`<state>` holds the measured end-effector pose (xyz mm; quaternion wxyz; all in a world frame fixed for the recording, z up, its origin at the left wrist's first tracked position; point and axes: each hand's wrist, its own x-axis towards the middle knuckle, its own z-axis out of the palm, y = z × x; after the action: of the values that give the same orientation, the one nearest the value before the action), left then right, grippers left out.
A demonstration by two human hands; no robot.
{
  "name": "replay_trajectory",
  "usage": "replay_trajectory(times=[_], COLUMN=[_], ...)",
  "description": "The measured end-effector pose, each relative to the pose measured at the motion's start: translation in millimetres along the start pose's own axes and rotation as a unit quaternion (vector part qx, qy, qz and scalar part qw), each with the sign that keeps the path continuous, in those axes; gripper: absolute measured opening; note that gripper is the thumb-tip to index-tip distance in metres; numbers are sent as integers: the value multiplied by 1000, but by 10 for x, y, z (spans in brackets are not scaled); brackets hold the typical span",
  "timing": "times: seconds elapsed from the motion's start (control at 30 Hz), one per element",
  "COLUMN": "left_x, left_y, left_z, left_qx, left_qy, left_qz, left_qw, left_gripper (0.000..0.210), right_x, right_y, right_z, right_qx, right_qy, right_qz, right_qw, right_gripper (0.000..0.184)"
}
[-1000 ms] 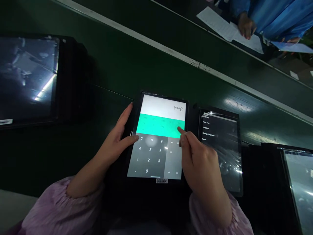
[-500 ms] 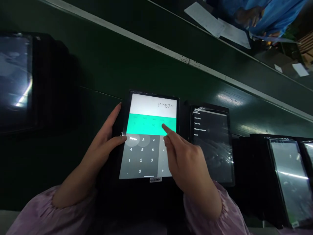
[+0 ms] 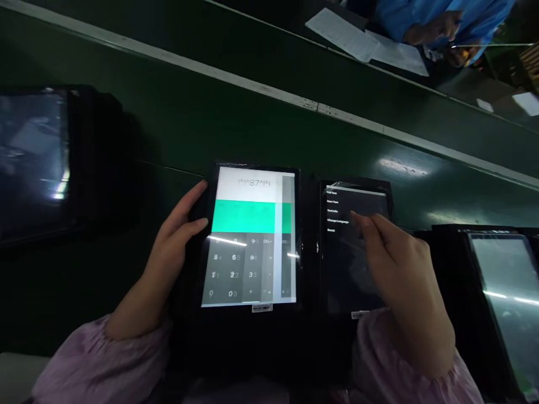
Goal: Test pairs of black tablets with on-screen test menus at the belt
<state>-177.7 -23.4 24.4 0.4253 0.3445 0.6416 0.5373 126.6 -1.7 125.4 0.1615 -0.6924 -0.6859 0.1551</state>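
A lit tablet point(image 3: 246, 216) lies before me, its screen showing a calculator with a green band and dark keys, blurred as in a screen change. My left hand point(image 3: 174, 247) is at its left edge, thumb and forefinger stretched apart, the other fingers hidden or in shadow. To the right lies a second tablet point(image 3: 341, 269) with a dark screen and a short white text menu. Over that menu, my right hand point(image 3: 400, 258) points its forefinger beside the text lines, the other fingers curled in with nothing seen in them. Whether the fingertip touches the glass I cannot tell.
More tablets stand on dark supports: one tablet point(image 3: 33, 163) at far left, another tablet point(image 3: 501, 292) at right. A pale strip point(image 3: 252, 85) crosses the green bench. Beyond it, a person in blue sleeves point(image 3: 404, 17) works near white papers point(image 3: 343, 33).
My right hand has moved right from the calculator tablet to the menu tablet. My left thumb has drawn back from the screen to the edge. The calculator picture has shifted and blurred.
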Motion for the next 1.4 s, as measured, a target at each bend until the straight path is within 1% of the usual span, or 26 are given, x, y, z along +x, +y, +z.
replay_trajectory(times=[0.07,0.13,0.23,0.37,0.47,0.6,0.73,0.87,1.07,1.17,1.23,1.3,1.4], left_x=[56,136,292,482,550,546,513,485,450,449,471,509,560], left_y=[42,91,150,136,73,29,41,42,1,-30,-54,-77,-103], left_z=[51,103,159,173,173,200,206,180,190,187,165,127,65], left_qx=[0,3,-4,-4,2,8,-41,-62,-80,-77,-72,-64,-51], left_qy=[-5,-7,-5,-39,-53,-42,-37,-56,-63,-63,-73,-86,-94], left_qz=[5,-5,-13,2,29,56,42,36,39,39,46,53,43], left_qw=[1000,1000,1000,999,998,998,998,996,994,994,994,993,993], left_gripper=[53,52,58,65,67,67,55,50,53,54,55,56,58], right_x=[2,-10,-30,-28,-25,-46,-41,-5,-17,-23,-12,8,36], right_y=[22,36,61,98,121,164,205,206,137,120,134,167,224], right_z=[-10,-48,-122,-176,-192,-223,-233,-182,-59,-9,-5,-39,-155], right_qx=[-6,8,33,54,71,93,106,94,114,107,90,68,47], right_qy=[-10,16,56,45,34,10,-34,-72,-147,-175,-175,-148,-110], right_qz=[-12,-16,-19,-23,-27,-58,-105,-148,-175,-179,-170,-156,-131], right_qw=[1000,1000,998,997,997,994,988,982,967,962,966,974,984], right_gripper=[41,41,40,39,42,40,35,36,37,39,38,40,44])
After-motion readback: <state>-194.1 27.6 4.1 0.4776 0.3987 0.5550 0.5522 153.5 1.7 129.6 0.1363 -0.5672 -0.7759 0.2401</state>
